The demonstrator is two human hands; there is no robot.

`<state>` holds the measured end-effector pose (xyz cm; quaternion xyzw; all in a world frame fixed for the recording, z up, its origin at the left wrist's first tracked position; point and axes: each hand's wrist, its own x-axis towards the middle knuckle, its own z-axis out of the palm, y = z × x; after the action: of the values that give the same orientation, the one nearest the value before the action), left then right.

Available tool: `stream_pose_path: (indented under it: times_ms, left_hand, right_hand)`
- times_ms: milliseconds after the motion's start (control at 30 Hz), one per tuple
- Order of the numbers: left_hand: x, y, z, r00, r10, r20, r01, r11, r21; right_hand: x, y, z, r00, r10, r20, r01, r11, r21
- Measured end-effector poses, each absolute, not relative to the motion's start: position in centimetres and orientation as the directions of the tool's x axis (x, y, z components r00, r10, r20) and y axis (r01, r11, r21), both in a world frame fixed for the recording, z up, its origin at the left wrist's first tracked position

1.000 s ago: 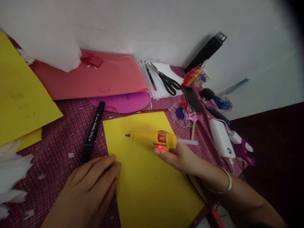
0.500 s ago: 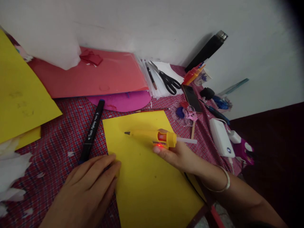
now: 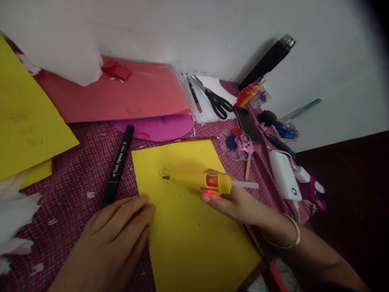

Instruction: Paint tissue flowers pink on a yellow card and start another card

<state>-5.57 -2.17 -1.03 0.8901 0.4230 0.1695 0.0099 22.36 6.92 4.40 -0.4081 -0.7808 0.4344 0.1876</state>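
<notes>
My right hand (image 3: 234, 202) is wrapped round a yellow hot glue gun (image 3: 194, 182) with a lit red light. A pale glue stick (image 3: 245, 184) juts from its back end. The dark nozzle points left, just below a small clear blob of glue (image 3: 165, 169) on the yellow sheet (image 3: 188, 247). My left hand (image 3: 112, 239) lies flat with fingers stretched, their tips on the sheet's left edge. Above those fingers is a black marker (image 3: 119, 164) with blue ends.
Black-handled scissors (image 3: 216, 101) lie on white papers behind the sheet. A red folder (image 3: 130, 93) lies at the back left, a pink sheet (image 3: 164, 129) partly beneath it. To the right are a paint palette (image 3: 226, 142), a phone (image 3: 247, 123) and a white power bank (image 3: 284, 176).
My right hand has moved the glue gun slightly right and towards me. A clear glue blob now shows by the nozzle. My left hand has stayed in place.
</notes>
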Motion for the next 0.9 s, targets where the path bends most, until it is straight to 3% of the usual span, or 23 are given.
stream_pose_path:
  times_ms: [433,600,900]
  left_hand:
    - [-5.68,-2.11,-1.20,0.602,0.738,0.304,0.735,-0.661,0.152]
    - [-5.74,-2.10,-0.99,0.577,0.757,0.307,0.742,-0.643,0.190]
    - [-5.86,-2.07,-1.11,0.583,0.754,0.302,0.725,-0.651,0.225]
  right_hand:
    - [22.84,6.92,4.53,-0.601,0.798,-0.050,0.456,0.291,-0.841]
    - [22.90,6.69,4.42,-0.588,0.802,-0.106,0.501,0.258,-0.826]
    - [23.24,6.77,4.28,-0.600,0.797,-0.073,0.446,0.257,-0.857]
